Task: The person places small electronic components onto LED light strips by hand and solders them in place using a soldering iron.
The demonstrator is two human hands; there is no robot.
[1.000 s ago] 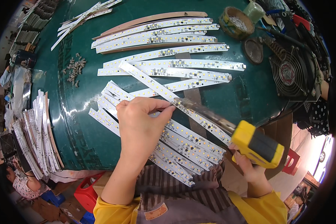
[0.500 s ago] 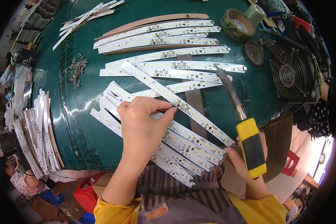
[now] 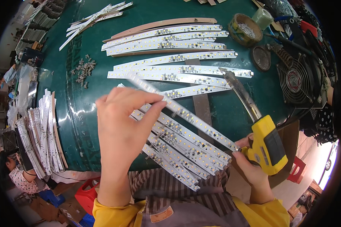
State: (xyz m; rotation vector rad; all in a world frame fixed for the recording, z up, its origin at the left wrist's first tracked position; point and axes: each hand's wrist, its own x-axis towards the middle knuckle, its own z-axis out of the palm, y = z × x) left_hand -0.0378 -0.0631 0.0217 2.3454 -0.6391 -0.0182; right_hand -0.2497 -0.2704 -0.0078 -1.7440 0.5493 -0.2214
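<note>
A white LED strip board (image 3: 193,118) slants across the middle, its far end blurred. My left hand (image 3: 121,117) is closed, thumb and forefinger pinched at the strip's edge. My right hand (image 3: 254,172) grips a yellow-and-black soldering iron (image 3: 267,142) and also pinches the strip's near end between thumb and finger. The iron's metal tip points up and away, over the end of one of the LED strips lying beyond. Under the held strip lies a fanned pile of similar strips (image 3: 182,142), partly hidden by my left hand.
Small metallic parts (image 3: 83,71) lie heaped on the green table (image 3: 79,125). More LED strips (image 3: 165,36) are laid out farther off, others stacked at left (image 3: 45,136). A round tub (image 3: 245,30), a small dish (image 3: 260,58) and a fan (image 3: 294,78) stand at right.
My left hand has slid left along the strip, toward its far end. My right hand has turned, tilting the soldering iron's handle to the right. The strip's far end is blurred now.
</note>
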